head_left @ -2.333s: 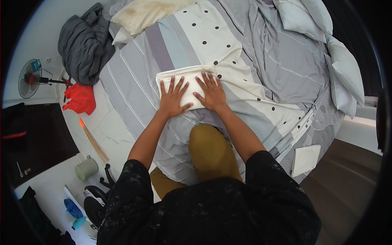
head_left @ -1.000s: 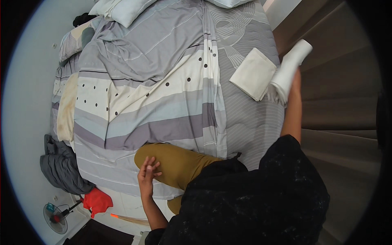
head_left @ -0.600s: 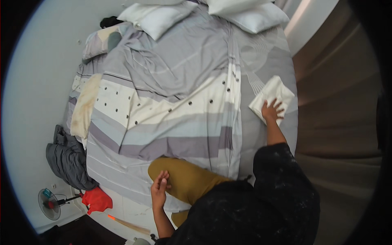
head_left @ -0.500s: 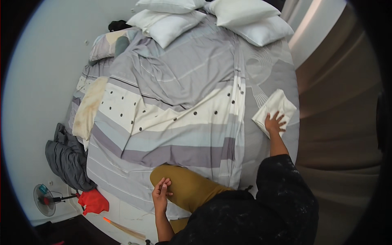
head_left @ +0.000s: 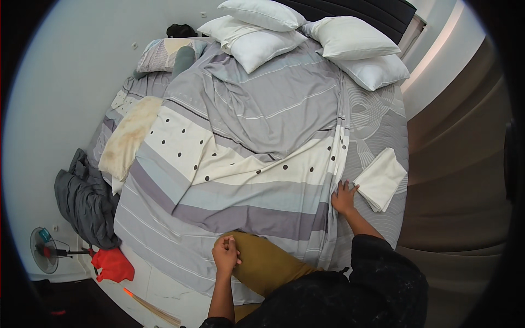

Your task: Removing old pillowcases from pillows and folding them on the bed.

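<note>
My right hand (head_left: 344,198) lies with fingers spread on the edge of a striped and dotted grey-white bed sheet (head_left: 257,194), its fingertips close to a folded white cloth (head_left: 381,179). That cloth rests on the grey patterned mattress (head_left: 361,240). Over my knee in mustard trousers (head_left: 268,257), my left hand (head_left: 226,254) has its fingers curled in, with nothing visible in it. The sheet spreads across most of the bed in loose wrinkles, leaving a strip of mattress bare along the right side.
White pillows (head_left: 262,49) are piled at the bed's head, with more (head_left: 361,41) to their right. A stained cream pillow (head_left: 128,136) and a grey bundled blanket (head_left: 87,199) lie left. A fan (head_left: 46,250), red cloth (head_left: 112,265) and broom (head_left: 150,307) are lower left. Brown curtains (head_left: 454,180) hang right.
My right hand has come off the folded white cloth and moved left onto the sheet's edge. My left hand's fingers are curled more tightly. The view has shifted.
</note>
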`<control>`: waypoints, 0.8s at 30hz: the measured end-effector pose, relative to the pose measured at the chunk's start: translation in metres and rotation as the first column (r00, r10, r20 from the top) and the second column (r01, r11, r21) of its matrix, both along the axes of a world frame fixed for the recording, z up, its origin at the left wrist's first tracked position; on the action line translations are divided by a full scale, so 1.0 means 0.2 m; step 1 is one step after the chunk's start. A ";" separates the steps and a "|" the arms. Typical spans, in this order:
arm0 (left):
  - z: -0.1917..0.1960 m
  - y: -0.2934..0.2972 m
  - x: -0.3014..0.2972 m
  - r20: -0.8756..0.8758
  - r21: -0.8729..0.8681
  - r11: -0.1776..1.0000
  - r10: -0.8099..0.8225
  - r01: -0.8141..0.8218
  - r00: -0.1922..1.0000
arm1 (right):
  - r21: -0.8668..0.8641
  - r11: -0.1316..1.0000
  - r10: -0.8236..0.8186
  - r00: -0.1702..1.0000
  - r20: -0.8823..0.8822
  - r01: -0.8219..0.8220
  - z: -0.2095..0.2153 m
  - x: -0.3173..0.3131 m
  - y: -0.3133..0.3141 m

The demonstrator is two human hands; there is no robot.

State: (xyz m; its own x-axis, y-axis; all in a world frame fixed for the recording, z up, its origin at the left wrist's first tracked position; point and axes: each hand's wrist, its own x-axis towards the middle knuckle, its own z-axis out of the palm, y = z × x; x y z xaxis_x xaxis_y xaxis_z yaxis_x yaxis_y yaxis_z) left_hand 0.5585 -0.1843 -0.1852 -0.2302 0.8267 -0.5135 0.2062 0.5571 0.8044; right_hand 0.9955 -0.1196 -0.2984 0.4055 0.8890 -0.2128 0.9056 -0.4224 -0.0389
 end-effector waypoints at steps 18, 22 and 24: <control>0.39 3.22 0.32 -0.670 0.608 0.442 -0.160 0.660 0.725 | -0.462 0.467 -0.883 0.421 -0.206 0.754 0.17 0.07 1.50; 0.34 3.79 0.84 -0.848 0.453 0.439 -0.057 0.776 0.527 | -0.633 0.343 -0.924 0.371 -0.094 0.694 0.15 0.16 1.60; 0.30 3.95 1.11 -0.941 0.198 0.600 -0.104 0.775 0.321 | -0.690 0.275 -0.940 0.337 -0.049 0.669 0.15 0.19 1.66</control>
